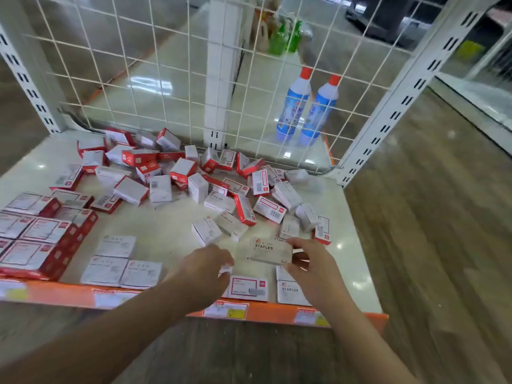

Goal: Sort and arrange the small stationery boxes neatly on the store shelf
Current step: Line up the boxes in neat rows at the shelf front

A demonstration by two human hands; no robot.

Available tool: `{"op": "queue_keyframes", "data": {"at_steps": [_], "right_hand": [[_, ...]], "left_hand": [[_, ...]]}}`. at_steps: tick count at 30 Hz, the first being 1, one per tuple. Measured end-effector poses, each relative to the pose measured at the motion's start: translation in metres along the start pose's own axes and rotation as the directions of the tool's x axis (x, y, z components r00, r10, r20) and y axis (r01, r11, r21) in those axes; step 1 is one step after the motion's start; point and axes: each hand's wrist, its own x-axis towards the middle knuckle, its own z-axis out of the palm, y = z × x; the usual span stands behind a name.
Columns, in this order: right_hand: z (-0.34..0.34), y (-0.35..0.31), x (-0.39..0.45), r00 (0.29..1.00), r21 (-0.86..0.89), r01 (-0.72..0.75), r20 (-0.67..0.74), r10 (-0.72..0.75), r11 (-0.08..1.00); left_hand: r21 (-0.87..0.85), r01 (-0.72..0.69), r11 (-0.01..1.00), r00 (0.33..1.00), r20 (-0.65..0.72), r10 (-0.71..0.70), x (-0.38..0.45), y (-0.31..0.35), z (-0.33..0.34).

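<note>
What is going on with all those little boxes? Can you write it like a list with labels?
place: white store shelf with an orange front edge
right hand: holds a white STAPLES box by its right end
left hand: low over the shelf front; what its fingers touch cannot be told
back pile: jumbled red-and-white boxes
front left: neat red-and-white stack
front middle: three flat white boxes
behind the wire grid: two blue bottles with red caps

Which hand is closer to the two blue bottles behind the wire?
Right. The right hand sits below the blue bottles, slightly right; the left hand is farther left.
</note>
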Motion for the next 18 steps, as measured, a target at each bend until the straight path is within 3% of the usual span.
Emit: {"op": "queue_keyframes", "data": {"at_steps": [6,11,18], "right_hand": [[-0.032,0.036,-0.011,0.997,-0.055,-0.052,-0.06,0.049,0.997],[-0.047,0.061,-0.018,0.984,-0.116,-0.126,-0.144,0.109,0.985],[-0.054,0.078,-0.018,0.98,-0.153,-0.159,-0.146,0.137,0.975]], "left_hand": [[0.172,-0.249,0.953,0.963,0.147,0.225,0.005,0.03,0.019],[0.404,-0.44,0.802,0.896,0.263,0.358,0.011,0.054,0.039],[0.44,-0.507,0.741,0.857,0.35,0.379,0.021,0.069,0.059]]}}
